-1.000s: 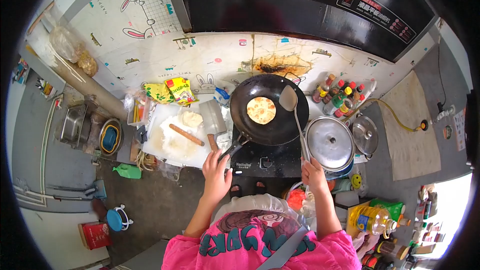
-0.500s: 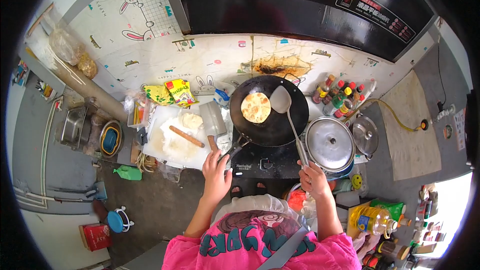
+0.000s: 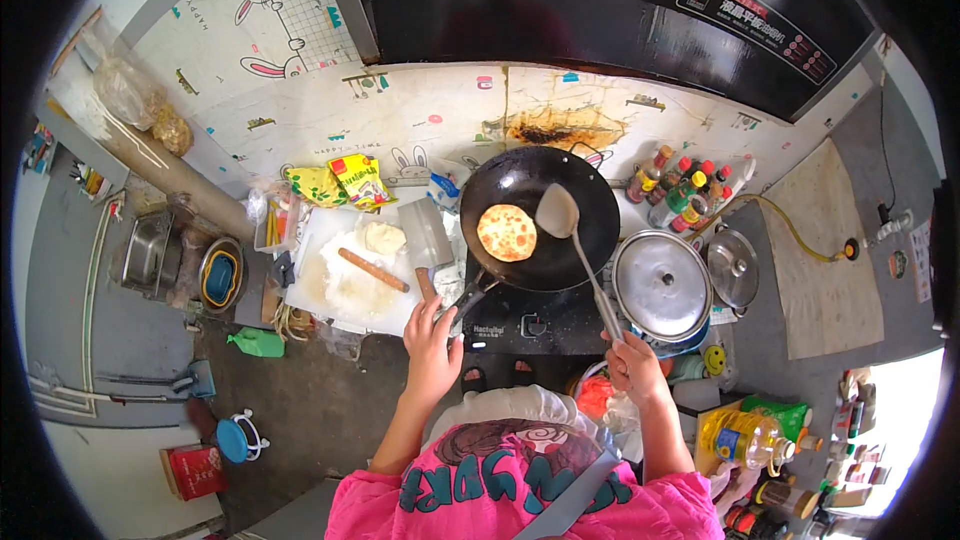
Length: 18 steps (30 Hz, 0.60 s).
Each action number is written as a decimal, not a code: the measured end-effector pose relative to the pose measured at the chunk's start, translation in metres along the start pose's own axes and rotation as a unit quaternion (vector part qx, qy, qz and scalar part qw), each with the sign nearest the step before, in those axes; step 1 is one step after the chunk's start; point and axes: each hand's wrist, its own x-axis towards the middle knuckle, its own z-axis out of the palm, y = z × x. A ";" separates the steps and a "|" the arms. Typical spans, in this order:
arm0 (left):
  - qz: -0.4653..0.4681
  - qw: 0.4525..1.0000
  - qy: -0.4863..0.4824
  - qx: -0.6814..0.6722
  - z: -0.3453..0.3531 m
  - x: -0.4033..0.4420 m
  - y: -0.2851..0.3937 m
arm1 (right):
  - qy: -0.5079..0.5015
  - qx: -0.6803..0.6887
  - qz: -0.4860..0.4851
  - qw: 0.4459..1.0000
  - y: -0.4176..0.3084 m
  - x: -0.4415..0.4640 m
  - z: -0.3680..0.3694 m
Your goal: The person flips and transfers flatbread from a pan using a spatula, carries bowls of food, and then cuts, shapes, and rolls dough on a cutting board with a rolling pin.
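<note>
A black wok (image 3: pixel 500 176) sits on the stove, its handle pointing toward my left. My left hand (image 3: pixel 432 352) is closed around the end of that handle. Inside the wok, left of centre, lies a round, brown-spotted flatbread (image 3: pixel 507 233). My right hand (image 3: pixel 633 365) grips the handle of a metal wok spatula (image 3: pixel 557 211). The spatula's blade is over the wok, right of the flatbread and apart from it. Just beyond my left fingers, a cleaver (image 3: pixel 425 236) lies on the white floured board (image 3: pixel 310 285), beside a wooden rolling pin (image 3: pixel 373 270) and a lump of dough (image 3: pixel 383 237).
A lidded pot (image 3: pixel 650 285) stands right of the wok, with a second pot (image 3: pixel 732 265) beyond it. Several sauce bottles (image 3: pixel 676 190) are behind them. Food packets (image 3: pixel 362 181) lie behind the board. A large oil bottle (image 3: pixel 740 438) is at lower right.
The flatbread has shifted toward me and slightly left in the wok, and its upper face looks more spotted. The spatula blade has moved slightly left and toward me. Both hands keep their holds.
</note>
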 end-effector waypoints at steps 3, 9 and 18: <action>-0.001 1.000 -0.001 -0.002 0.001 -0.001 -0.001 | 0.034 -0.001 0.001 0.999 0.000 0.004 -0.008; -0.002 1.000 -0.002 -0.005 0.002 0.000 0.001 | -0.008 0.096 0.027 0.995 0.001 0.008 -0.017; -0.011 1.000 -0.003 0.006 0.000 0.000 -0.001 | -0.092 0.200 0.065 0.973 0.006 0.026 -0.025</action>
